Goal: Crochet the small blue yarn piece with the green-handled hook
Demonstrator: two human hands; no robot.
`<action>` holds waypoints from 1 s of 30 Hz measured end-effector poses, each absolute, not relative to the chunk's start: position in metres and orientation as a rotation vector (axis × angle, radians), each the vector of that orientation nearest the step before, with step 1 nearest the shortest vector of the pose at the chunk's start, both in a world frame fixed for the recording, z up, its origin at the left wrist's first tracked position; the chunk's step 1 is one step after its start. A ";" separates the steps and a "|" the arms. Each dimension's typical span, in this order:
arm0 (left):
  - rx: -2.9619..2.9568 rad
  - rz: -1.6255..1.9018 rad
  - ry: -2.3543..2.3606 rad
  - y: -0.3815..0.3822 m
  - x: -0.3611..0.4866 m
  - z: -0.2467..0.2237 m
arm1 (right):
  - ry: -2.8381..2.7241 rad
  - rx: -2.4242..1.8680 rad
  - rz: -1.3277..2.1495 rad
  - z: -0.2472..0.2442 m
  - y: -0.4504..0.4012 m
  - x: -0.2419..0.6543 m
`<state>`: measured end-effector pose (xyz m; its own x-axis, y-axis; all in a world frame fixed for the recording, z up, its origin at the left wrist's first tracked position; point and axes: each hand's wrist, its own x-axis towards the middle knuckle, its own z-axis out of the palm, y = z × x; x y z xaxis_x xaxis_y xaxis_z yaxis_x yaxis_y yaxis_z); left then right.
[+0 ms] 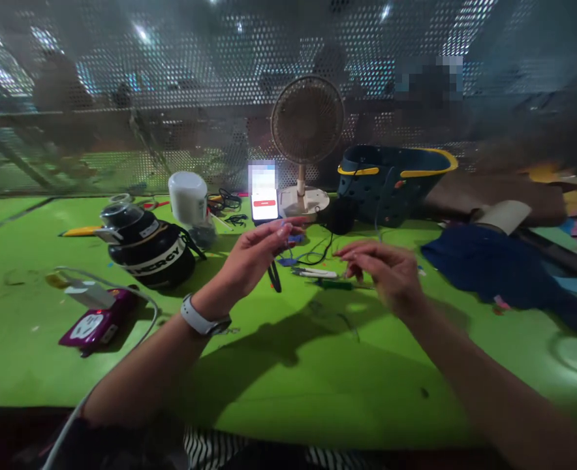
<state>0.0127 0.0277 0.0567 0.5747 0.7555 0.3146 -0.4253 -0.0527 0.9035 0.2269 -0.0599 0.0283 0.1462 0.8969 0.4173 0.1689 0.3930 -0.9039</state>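
My left hand (256, 254), with a pale watch (201, 316) on the wrist, is raised over the green table with thumb and forefinger pinched together. What sits in that pinch is too small to name. A dark strap (274, 277) shows just below these fingers; I cannot tell whether it is held. To the right, my right hand (386, 271) has its thumb and fingers closed at the tips, and anything between them is unclear. White-handled snips (315, 272) and a green-handled tool (335, 284) lie on the table between the hands.
A lit phone (264, 192) stands before a fan (308, 121). On the left are a black bottle (146, 251), a white container (188, 198) and a purple power adapter (100, 321) with a cable. A dark basket (391, 186) and dark blue cloth (489, 264) occupy the right.
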 end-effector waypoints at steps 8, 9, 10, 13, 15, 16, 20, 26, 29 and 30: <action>1.391 0.916 0.431 0.008 -0.015 0.027 | -1.387 -1.426 0.516 0.008 -0.033 0.242; 1.386 0.894 0.446 0.006 -0.018 0.021 | -1.430 -1.447 0.494 0.006 -0.032 0.243; 1.375 0.886 0.453 0.004 -0.021 0.015 | -1.481 -1.470 0.464 0.004 -0.032 0.243; 1.327 0.872 0.489 0.003 -0.025 0.001 | -1.648 -1.526 0.340 0.000 -0.032 0.243; 1.311 0.869 0.536 0.005 -0.027 -0.004 | -1.744 -1.557 0.266 -0.001 -0.033 0.243; 1.352 0.874 0.564 0.006 -0.027 -0.006 | -1.785 -1.574 0.240 -0.001 -0.033 0.244; 1.733 0.930 0.641 0.005 -0.030 -0.005 | -1.917 -1.640 0.190 0.000 -0.033 0.245; 1.892 0.986 0.597 0.003 -0.035 0.000 | -1.918 -1.728 0.124 -0.001 -0.029 0.261; 1.867 0.991 0.599 0.006 -0.038 -0.001 | -1.801 -1.789 0.044 -0.002 -0.025 0.270; 1.848 0.995 0.597 0.006 -0.038 -0.001 | -1.775 -1.798 0.028 -0.002 -0.025 0.272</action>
